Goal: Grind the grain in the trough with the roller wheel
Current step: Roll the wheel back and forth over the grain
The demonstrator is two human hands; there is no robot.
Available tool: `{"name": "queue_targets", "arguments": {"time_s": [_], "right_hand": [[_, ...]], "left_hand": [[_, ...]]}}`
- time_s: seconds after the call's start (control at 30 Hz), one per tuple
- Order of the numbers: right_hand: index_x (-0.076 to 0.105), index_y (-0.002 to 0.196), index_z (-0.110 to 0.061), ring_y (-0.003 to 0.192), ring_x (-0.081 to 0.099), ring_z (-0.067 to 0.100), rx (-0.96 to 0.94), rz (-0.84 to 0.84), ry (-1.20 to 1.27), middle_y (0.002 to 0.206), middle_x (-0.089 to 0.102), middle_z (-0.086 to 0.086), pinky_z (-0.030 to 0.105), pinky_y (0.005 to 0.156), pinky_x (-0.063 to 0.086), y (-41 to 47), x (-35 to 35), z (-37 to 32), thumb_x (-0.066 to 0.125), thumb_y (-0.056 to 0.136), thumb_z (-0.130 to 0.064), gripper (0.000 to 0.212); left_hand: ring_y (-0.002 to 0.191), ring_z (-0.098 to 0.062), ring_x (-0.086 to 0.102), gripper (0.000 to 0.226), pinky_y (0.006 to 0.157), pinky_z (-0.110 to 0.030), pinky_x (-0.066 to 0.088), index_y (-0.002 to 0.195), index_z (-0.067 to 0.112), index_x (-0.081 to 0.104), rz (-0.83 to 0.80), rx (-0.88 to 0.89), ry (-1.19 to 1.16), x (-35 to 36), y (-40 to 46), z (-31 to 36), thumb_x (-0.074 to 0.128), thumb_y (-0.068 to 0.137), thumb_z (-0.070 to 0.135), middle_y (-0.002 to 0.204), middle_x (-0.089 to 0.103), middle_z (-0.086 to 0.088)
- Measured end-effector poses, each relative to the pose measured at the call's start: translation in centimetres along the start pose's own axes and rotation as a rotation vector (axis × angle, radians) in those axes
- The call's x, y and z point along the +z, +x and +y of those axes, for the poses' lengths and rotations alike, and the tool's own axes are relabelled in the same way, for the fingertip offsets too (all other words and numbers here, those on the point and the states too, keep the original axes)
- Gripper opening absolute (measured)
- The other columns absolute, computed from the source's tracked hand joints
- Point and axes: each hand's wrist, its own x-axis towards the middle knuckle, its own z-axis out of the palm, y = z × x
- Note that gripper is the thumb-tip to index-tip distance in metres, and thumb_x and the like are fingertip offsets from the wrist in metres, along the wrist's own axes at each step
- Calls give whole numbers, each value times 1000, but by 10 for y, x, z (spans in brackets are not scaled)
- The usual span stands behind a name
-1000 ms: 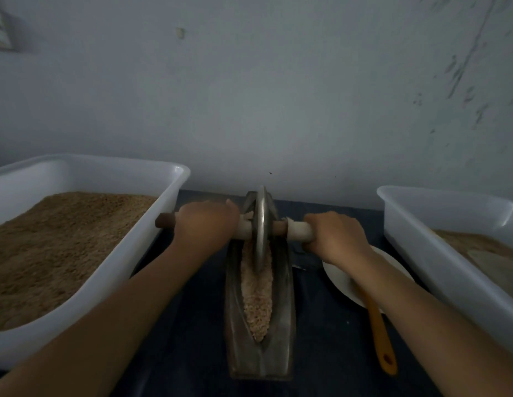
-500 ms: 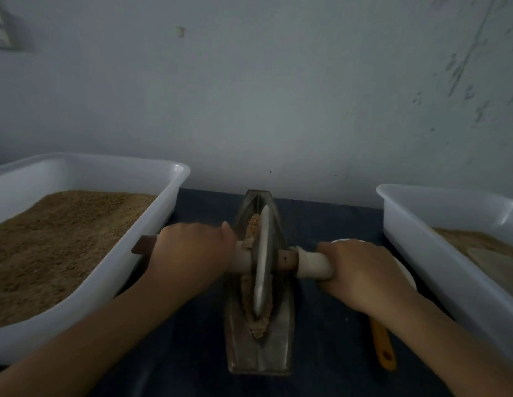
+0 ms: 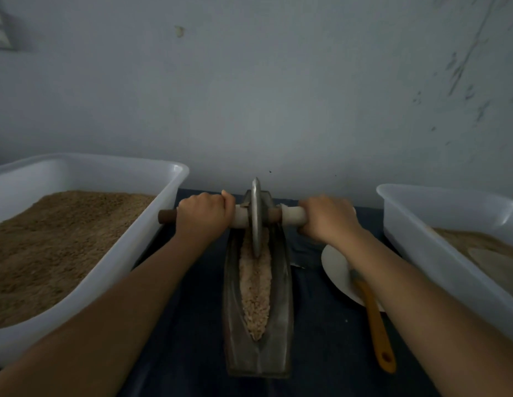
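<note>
Far end of trough (image 3: 258, 305): roller wheel (image 3: 255, 217), upright, rim in grain (image 3: 255, 285)
Hands: left hand (image 3: 203, 217) and right hand (image 3: 327, 220) clamped on axle, either side – equally near
Axis: trough runs lengthwise toward body – return stroke likely
Change: wheel at mid-trough half a second ago, now far end

Trough (image 3: 258, 351) between two tubs (image 3: 129, 253) (image 3: 438, 253), plate (image 3: 335, 267) just right, wheel (image 3: 255, 219) at far end.

hands: 2 (image 3: 203, 214) (image 3: 329, 217) | white tubs: 2, outside each hand (image 3: 106, 170) (image 3: 450, 207) | trough: 1, between hands (image 3: 284, 310) | roller wheel: 1 (image 3: 255, 216) | plate: 1 (image 3: 334, 267) | orange-handled utensil: 1 (image 3: 377, 325)
</note>
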Motion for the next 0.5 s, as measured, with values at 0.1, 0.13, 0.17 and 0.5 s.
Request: {"name": "queue_targets", "arguments": {"time_s": [0.1, 0.13, 0.17, 0.5], "right_hand": [[50, 76, -24, 76, 57, 21, -16, -2, -10, 81, 59, -1, 26, 51, 26, -7, 0, 0, 59, 79, -29, 11], [47, 75, -26, 74, 55, 20, -15, -9, -5, 79, 56, -2, 26, 49, 23, -12, -1, 0, 59, 80, -31, 13], [44, 75, -27, 71, 52, 19, -13, -19, 2, 80, 56, -2, 26, 48, 20, -18, -1, -1, 59, 80, -33, 17], [37, 79, -35, 66, 40, 6, -27, -116, 149, 72, 43, -12, 18, 48, 18, -90, -18, -10, 57, 84, -42, 22]], "left_hand": [[63, -32, 63, 35, 55, -36, 48, 113, -12, 53, -87, 68, -31, -5, -3, 1, 59, 82, 5, 77, 63, -23], [73, -30, 63, 45, 59, -34, 47, 124, -8, 42, -94, 100, -69, -1, -5, 1, 58, 86, 9, 90, 62, -20], [80, -28, 62, 47, 62, -32, 44, 130, -4, 34, -100, 73, -142, -2, -10, 0, 51, 91, 13, 97, 61, -17], [28, -20, 42, 40, 33, -24, 40, 76, -7, 61, -71, 220, -136, -48, -53, -3, 85, 46, 2, 42, 48, -10]]}}
